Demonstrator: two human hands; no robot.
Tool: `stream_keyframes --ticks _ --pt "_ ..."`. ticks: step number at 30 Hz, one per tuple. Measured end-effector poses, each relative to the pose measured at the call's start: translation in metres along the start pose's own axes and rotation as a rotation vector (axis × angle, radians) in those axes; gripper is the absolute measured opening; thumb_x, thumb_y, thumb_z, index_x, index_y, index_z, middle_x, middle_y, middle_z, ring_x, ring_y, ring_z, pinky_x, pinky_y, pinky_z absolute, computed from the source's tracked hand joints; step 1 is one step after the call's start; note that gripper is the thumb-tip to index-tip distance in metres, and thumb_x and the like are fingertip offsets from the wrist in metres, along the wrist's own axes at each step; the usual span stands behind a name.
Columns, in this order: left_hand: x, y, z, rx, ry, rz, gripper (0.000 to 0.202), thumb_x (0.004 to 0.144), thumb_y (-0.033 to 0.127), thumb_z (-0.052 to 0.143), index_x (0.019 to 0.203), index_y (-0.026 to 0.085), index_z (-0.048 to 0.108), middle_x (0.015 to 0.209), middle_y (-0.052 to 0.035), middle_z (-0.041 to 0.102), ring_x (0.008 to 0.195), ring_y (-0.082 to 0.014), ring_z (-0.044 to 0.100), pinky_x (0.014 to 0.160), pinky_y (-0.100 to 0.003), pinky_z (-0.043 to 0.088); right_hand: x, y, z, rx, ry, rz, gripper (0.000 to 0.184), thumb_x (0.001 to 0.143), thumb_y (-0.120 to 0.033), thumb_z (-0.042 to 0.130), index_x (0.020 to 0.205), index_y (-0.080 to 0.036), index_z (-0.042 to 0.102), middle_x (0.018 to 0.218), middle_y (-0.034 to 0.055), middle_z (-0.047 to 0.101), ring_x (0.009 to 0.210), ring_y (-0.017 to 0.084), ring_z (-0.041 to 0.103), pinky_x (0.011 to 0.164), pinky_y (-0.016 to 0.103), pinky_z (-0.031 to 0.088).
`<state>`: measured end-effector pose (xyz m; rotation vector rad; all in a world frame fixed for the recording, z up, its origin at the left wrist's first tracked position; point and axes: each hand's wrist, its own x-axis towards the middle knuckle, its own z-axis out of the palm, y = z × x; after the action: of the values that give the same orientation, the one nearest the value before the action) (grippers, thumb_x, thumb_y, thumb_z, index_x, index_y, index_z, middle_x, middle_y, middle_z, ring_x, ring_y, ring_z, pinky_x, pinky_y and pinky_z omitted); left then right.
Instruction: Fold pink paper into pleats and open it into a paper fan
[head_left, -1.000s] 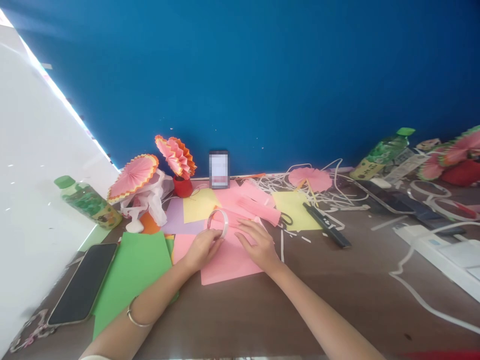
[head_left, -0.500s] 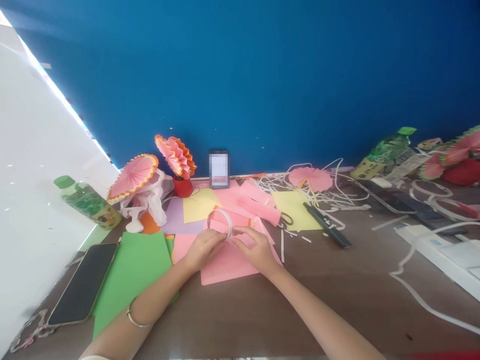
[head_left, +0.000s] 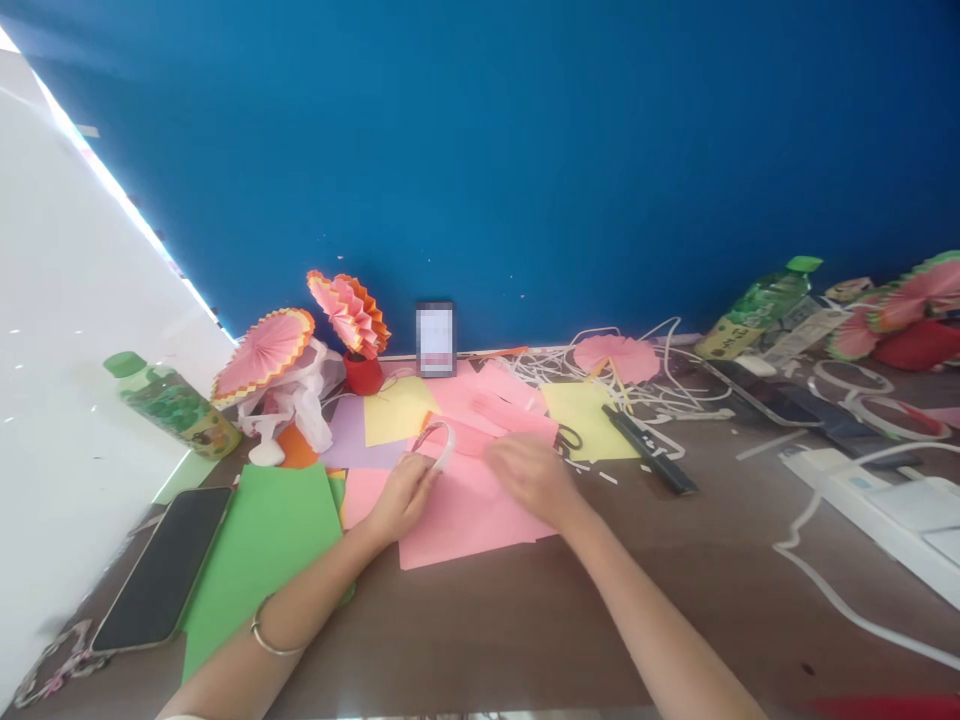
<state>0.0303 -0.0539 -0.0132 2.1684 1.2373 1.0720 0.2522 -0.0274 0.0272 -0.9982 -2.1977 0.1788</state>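
Observation:
My left hand [head_left: 401, 500] is closed on a roll of white tape [head_left: 447, 447], its ring standing upright above the fingers. Pink paper sheets [head_left: 457, 535] lie beneath both hands. To the right of the roll, my right hand [head_left: 532, 482] is blurred by motion, its fingers curled inward; whatever is between them is hidden. Just beyond it is a folded pink paper strip [head_left: 510, 415] and the dark handle loops of scissors [head_left: 570, 437].
Green paper [head_left: 259, 560] and a phone [head_left: 163, 570] lie at left, near a tilted bottle [head_left: 172, 405]. Pleated paper fans [head_left: 262, 350] and a small upright screen [head_left: 436, 340] stand behind. A black box-cutter-like tool [head_left: 649, 450], white paper strips [head_left: 675, 400] and a power strip [head_left: 862, 500] are at right.
My right hand has moved right, away from the tape roll, and its fingers have curled. The left hand still holds the roll, which has tipped and dropped slightly.

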Motion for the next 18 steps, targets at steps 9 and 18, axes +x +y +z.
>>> stream_keyframes --ticks 9,18 --pt "0.004 -0.007 -0.007 -0.261 0.158 -0.228 0.035 0.089 0.041 0.027 0.07 0.018 0.044 0.065 0.0004 0.044 0.061 -0.0126 0.042 0.058 -0.024 0.034 -0.034 0.094 -0.065 -0.747 -0.101 1.096 0.031 0.075 -0.019 0.049 0.098 -0.002 0.06 0.096 0.0289 0.055 0.095 0.04 0.052 0.072 0.05 0.037" --pt "0.012 -0.004 -0.022 -0.303 0.259 -0.35 0.038 0.084 0.043 0.04 0.056 0.018 0.032 0.056 0.0042 0.027 0.054 -0.0094 0.029 0.053 -0.022 0.026 -0.03 0.091 -0.055 -0.699 -0.193 1.173 0.036 0.073 -0.007 0.042 0.104 0.004 0.056 0.104 0.031 0.051 0.1 0.039 0.052 0.076 0.047 0.04"
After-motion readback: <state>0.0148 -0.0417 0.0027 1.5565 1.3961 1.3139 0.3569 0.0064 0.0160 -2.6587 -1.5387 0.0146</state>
